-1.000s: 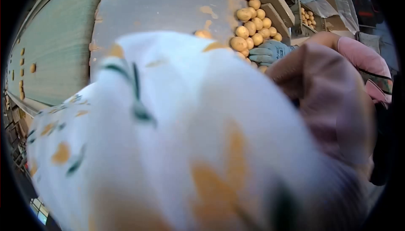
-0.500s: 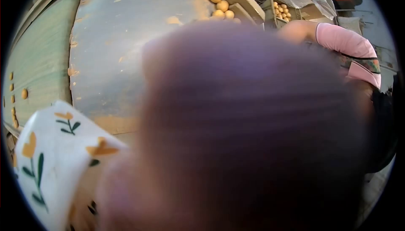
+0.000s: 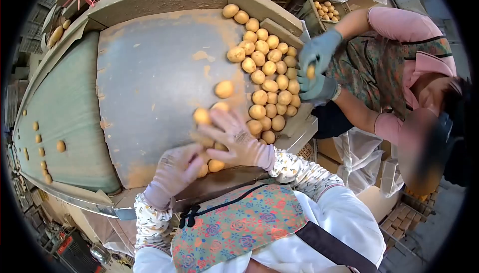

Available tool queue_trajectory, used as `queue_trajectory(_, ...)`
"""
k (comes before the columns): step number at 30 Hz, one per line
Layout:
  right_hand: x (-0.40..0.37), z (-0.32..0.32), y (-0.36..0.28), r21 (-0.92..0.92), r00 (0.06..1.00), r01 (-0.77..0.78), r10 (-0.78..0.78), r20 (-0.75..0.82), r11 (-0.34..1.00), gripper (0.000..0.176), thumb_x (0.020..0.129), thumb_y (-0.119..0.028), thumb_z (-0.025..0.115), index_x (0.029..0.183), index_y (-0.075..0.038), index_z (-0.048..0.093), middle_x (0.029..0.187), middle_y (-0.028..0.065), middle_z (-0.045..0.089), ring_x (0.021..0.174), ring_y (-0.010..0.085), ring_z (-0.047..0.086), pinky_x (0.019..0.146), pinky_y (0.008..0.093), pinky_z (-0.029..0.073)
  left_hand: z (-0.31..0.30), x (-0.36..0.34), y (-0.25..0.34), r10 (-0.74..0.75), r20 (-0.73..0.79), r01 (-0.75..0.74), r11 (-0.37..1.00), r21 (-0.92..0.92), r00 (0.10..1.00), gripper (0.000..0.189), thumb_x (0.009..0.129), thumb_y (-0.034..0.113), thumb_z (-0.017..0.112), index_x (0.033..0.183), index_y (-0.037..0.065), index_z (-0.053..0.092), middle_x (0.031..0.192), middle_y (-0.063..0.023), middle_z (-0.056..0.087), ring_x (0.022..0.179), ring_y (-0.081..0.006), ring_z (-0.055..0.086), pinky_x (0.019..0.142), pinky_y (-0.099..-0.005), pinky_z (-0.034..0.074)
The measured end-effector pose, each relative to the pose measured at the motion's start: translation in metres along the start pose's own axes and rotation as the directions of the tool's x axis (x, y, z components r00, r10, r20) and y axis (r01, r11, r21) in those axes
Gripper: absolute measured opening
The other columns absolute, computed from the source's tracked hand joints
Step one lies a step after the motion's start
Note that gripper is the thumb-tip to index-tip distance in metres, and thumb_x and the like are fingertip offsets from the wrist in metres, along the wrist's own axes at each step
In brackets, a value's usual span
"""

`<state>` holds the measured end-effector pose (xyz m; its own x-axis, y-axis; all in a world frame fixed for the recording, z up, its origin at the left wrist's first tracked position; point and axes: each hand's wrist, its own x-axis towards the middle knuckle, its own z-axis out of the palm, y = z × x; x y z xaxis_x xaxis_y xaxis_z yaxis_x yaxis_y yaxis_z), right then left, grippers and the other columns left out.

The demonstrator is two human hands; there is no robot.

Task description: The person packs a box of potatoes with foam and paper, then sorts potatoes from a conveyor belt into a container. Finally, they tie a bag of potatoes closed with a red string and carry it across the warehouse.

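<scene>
Now right hand (image 3: 234, 137) splays fingers wide, covering several potatoes (image 3: 202, 117) at once; left hand (image 3: 177, 169) curls against another, grip unclear.

A single head-worn camera supplied the only view. It faced forward and steeply down, over the wearer's apron (image 3: 239, 223) at the bottom edge and onto the sorting table (image 3: 149, 73) ahead. The wide-angle lens bowed the table rim and left a dark circular border. The left hand (image 3: 174, 171) and right hand (image 3: 234, 141) lay close beneath the lens, near frame centre. A co-worker's gloved hands (image 3: 317, 66) appeared farther off, at upper right.
</scene>
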<state>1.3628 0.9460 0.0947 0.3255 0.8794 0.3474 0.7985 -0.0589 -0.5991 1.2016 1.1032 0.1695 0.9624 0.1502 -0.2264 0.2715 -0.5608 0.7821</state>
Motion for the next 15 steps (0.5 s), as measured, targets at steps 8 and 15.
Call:
queue_trajectory(8, 0.064, -0.017, 0.135, -0.077, 0.839, -0.544, 0.544, -0.027, 0.835, 0.065, 0.086, -0.047, 0.063, 0.137, -0.011, 0.048, 0.134, 0.0297, 0.048, 0.125, 0.0453, 0.044, 0.102, 0.0509, 0.036, 0.013, -0.008, -0.032, 0.054, -0.463, -0.028, 0.998, 0.063, 0.885, 0.026, 0.088, 0.012, 0.064, 0.114, 0.005, 0.064, 0.09, -0.0127, 0.067, 0.08, -0.0279, 0.064, 0.072, -0.0394, 0.052)
queue_trajectory(15, -0.004, 0.005, -0.042, 0.045, 0.905, 0.187, -0.19, 0.381, 0.981, 0.074, 0.069, -0.036, 0.075, 0.132, -0.008, 0.051, 0.141, 0.019, 0.042, 0.136, 0.0509, 0.026, 0.109, 0.0611, 0.025, 0.011, 0.007, -0.016, 0.242, -0.449, -0.144, 0.959, 0.243, 0.86, 0.025, 0.086, 0.026, 0.062, 0.102, 0.007, 0.06, 0.078, -0.013, 0.061, 0.075, -0.0329, 0.062, 0.068, -0.0435, 0.048)
